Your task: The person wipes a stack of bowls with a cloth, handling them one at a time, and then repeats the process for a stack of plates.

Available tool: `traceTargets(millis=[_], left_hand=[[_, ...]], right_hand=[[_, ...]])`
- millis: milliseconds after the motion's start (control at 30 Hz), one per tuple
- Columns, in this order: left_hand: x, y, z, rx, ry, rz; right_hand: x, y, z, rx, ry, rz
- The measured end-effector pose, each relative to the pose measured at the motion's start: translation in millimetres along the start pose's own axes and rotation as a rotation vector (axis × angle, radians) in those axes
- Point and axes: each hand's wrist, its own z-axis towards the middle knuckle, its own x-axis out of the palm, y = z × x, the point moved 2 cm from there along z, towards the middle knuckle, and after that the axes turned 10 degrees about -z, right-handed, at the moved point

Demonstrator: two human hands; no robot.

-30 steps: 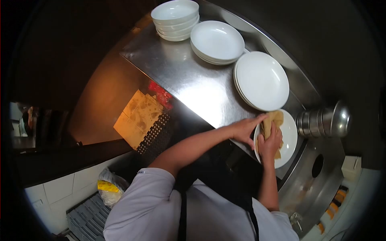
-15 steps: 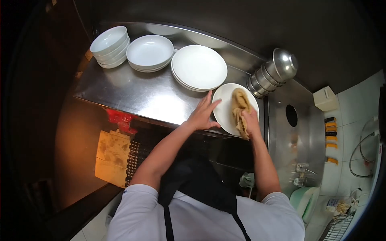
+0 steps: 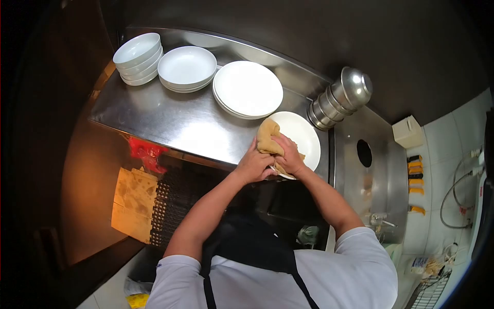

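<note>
A white plate (image 3: 304, 135) rests at the front right of the steel counter. My right hand (image 3: 289, 154) is closed on a tan cloth (image 3: 267, 135) and presses it against the left part of the plate. My left hand (image 3: 253, 164) grips the plate's near-left rim, its fingertips partly hidden by the cloth. Just behind, a stack of larger white plates (image 3: 249, 88) sits close to the one I hold.
White shallow bowls (image 3: 187, 66) and deeper white bowls (image 3: 138, 49) stand stacked at the counter's left. Steel bowls (image 3: 339, 98) are piled behind the plate, tilted. To the right are a steel surface with a round hole (image 3: 364, 153) and yellow-and-black handles (image 3: 415, 172) along the wall.
My right hand and the cloth have moved left across the plate. My left hand, open beside the plate before, has come to its near-left rim and closed there.
</note>
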Motion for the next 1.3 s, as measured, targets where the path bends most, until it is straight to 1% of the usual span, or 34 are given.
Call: traceTargets(millis=[33, 133, 200, 233, 267, 300, 367, 467, 667, 767, 867, 967, 1067, 1133, 1167, 1200, 1233, 1267, 1300], left_hand=[[-1, 2, 4, 0.005, 0.016, -0.005], [1, 1, 4, 0.011, -0.023, -0.091], [4, 5, 1, -0.056, 0.02, -0.07], [7, 6, 1, -0.088, 0.046, -0.06], [9, 5, 1, -0.072, 0.002, -0.044], [11, 5, 2, -0.086, 0.004, -0.04], [12, 5, 3, -0.117, 0.0, -0.025], [17, 2, 2, -0.118, -0.078, -0.009], [16, -3, 4, -0.113, -0.151, -0.034], [14, -7, 5, -0.135, -0.175, -0.008], [15, -8, 4, -0.153, -0.186, 0.022], [21, -5, 1, -0.137, -0.217, -0.035], [18, -4, 1, -0.146, -0.18, -0.111], [21, -6, 3, -0.253, -0.247, -0.211], [23, -5, 2, -0.305, -0.282, -0.26], [33, 11, -10, -0.265, -0.238, -0.209], [31, 6, -10, -0.235, -0.291, -0.15], [30, 1, -8, -0.203, -0.344, -0.089], [28, -4, -5, -0.169, -0.403, -0.025]], right_hand=[[-1, -4, 3, -0.048, -0.012, -0.059], [-7, -12, 12, -0.17, -0.068, -0.185], [-17, -26, 22, -0.246, -0.065, -0.285], [-21, -36, 29, -0.28, -0.065, -0.334], [-24, -54, 37, -0.331, -0.079, -0.35], [-29, -74, 46, -0.424, -0.13, -0.352], [-48, -85, 54, -0.537, -0.079, -0.436], [-46, -92, 59, -0.564, -0.023, -0.535], [-57, -83, 43, -0.381, 0.009, -0.623], [-64, -75, 17, -0.182, 0.065, -0.601], [-73, -42, -16, 0.148, 0.257, -0.547], [-55, -18, -38, 0.303, 0.259, -0.45], [-40, 10, -40, 0.304, 0.183, -0.278], [-35, 34, -32, 0.32, 0.165, -0.148], [-25, 36, -29, 0.335, 0.152, -0.033], [-11, 34, -25, 0.346, 0.136, 0.082], [-14, 38, -16, 0.352, 0.117, 0.198], [-21, 34, -9, 0.458, 0.207, 0.486], [-12, 20, -12, 0.342, 0.183, 0.667]])
